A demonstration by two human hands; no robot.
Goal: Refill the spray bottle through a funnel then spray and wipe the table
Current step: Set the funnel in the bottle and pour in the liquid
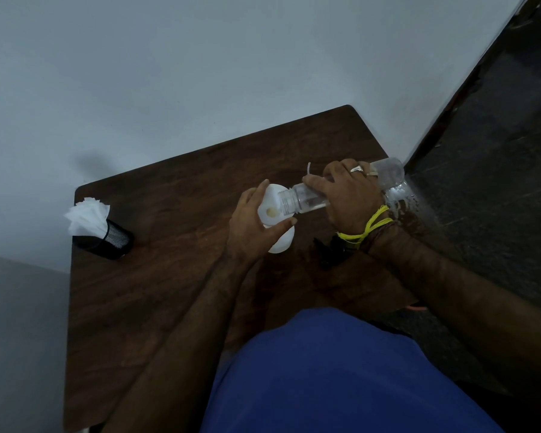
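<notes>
Just right of the frame's centre, a clear water bottle [341,189] lies nearly level, its long axis running upper right to lower left, mouth over a white funnel [270,207] seated on what seems the white spray bottle [283,242]. The right hand [350,195] wraps curled fingers around it; the left hand [253,223] cups the funnel, fingers spread. Tipping slowly with the mouth centred should avoid spills on the wooden table [169,276].

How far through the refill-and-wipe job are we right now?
Done: the clear bottle is uncapped and the white funnel sits in the spray bottle.
In hand: the right hand tips the clear bottle's mouth over the funnel, which the left hand steadies.
Left: refitting the spray head, spraying, then wiping the table; the tissues are in their black holder.
</notes>
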